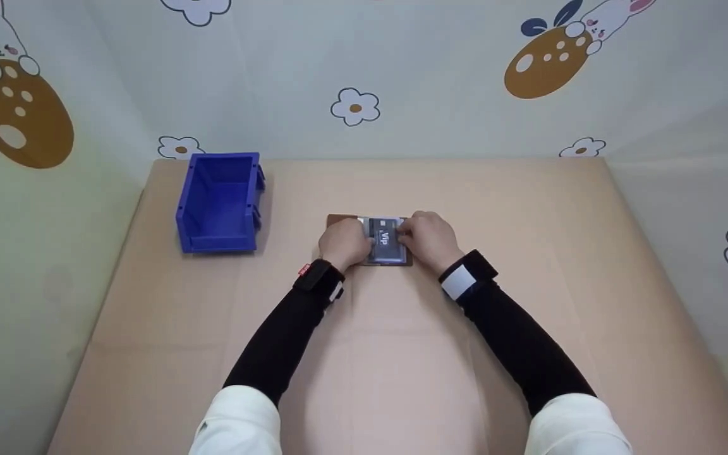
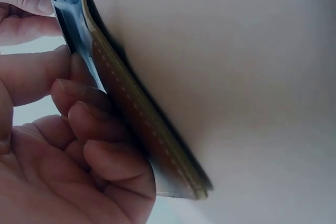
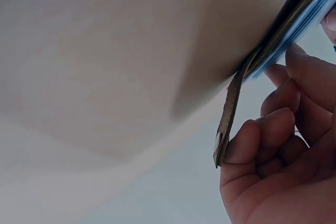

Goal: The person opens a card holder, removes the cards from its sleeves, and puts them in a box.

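A brown card holder (image 1: 341, 218) lies spread open near the middle of the table, its clear plastic sleeves (image 1: 364, 222) facing up. On top shows a dark card (image 1: 387, 249) marked "Vip". From the left, my left hand (image 1: 343, 243) pinches the sleeves along the card's left edge. My right hand (image 1: 432, 241) grips the opposite side, thumb and forefinger at the card's right edge. Light stitching runs along the brown cover (image 2: 134, 106) in the left wrist view, below curled fingers. A cover flap (image 3: 229, 114) touches the right fingertips in the right wrist view.
An open blue plastic bin (image 1: 218, 244) stands at the table's back left. The table (image 1: 402, 360) has a beige cover, with patterned curtain walls (image 1: 427, 69) behind it and on both sides.
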